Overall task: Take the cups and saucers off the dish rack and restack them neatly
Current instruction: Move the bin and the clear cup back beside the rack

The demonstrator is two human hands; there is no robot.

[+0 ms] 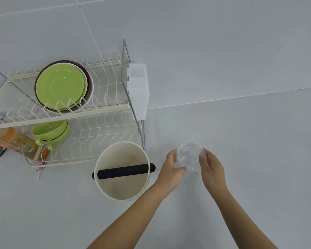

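- We see a cream bin with a black bar across its mouth.
- We see a clear plastic holder against the tiled wall.
- An orange packet lies at left.

A single wide-angle head-worn camera looks steeply down and forward over a pale grey counter toward a tiled wall. Both forearms reach in from the bottom edge, close to the lens; the two-tier dish rack sits farther off at left, lines bowed by distortion.
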